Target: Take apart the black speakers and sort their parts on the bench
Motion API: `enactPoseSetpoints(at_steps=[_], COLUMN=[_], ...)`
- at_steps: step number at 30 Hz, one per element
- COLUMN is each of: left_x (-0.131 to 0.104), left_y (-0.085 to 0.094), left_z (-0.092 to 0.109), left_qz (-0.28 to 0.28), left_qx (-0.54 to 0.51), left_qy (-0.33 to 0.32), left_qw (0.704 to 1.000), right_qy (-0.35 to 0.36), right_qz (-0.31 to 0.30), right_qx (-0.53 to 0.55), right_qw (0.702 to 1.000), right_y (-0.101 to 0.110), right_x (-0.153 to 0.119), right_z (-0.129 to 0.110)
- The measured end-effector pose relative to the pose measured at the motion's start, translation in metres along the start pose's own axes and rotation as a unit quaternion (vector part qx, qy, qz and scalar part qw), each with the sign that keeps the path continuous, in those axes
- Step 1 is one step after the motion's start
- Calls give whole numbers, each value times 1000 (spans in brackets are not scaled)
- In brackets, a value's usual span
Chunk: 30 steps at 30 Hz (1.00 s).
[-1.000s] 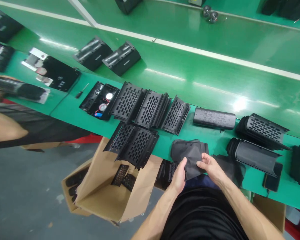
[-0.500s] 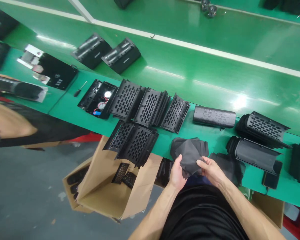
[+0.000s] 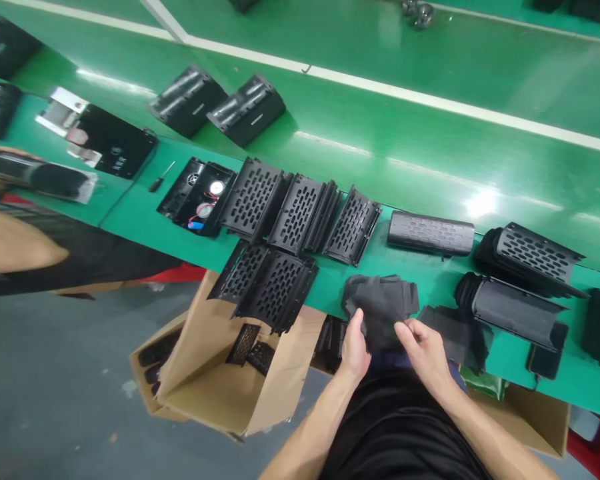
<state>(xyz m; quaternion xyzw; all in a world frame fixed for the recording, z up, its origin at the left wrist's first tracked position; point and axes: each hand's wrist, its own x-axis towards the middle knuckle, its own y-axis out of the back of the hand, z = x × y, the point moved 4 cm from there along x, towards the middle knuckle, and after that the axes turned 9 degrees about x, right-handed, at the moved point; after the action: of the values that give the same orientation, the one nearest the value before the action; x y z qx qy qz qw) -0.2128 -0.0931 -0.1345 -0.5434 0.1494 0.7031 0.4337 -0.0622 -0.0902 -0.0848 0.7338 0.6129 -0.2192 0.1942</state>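
Note:
Several thin black cloth sheets lie overlapping at the table's front edge, the lower part reaching towards my body. My left hand grips their left side, thumb on top and the other fingers mostly hidden beneath. At the right edge of the sheets, my right hand is closed in a pinch, with its thumb against the forefinger. More black cloth sheets lie flat just to the right. Beyond my hands rests a black rounded casing with slots.
Slotted black panels overhang the table edge at left, above an open cardboard box. Curved black shells and a phone lie at right. A screwdriver lies farther left, near a co-worker's arm.
The top sheets between my hands have shifted and lie more squarely. My right hand has moved slightly down and curled its fingers more; my left hand stays nearly in place.

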Motion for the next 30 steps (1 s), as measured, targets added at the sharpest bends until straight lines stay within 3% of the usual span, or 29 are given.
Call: enactPoseSetpoints(at_steps=[6,10,13,19,25,30], left_x=[-11,-16,-23,-30,-23,-12], left_y=[-9,-13,-17,-25,-17,2], left_z=[8,9,9,6,5,1], left_qz=[-39,-68,-108,-190,-129,-9], left_qx=[-5,7,28,12,37,124], left_qy=[42,21,12,95,45,-20], left_qw=[998,997,994,977,990,992], right_qy=[-102,-89,-105,-156,-181,-212], right_qz=[-12,13,-12,-28,3,20], right_qx=[33,67,119,204,234,255], right_qw=[994,994,987,966,955,943], right_y=[6,15,10,6,21,32], right_x=[12,28,39,39,32,28], right_z=[29,24,19,23,34,43])
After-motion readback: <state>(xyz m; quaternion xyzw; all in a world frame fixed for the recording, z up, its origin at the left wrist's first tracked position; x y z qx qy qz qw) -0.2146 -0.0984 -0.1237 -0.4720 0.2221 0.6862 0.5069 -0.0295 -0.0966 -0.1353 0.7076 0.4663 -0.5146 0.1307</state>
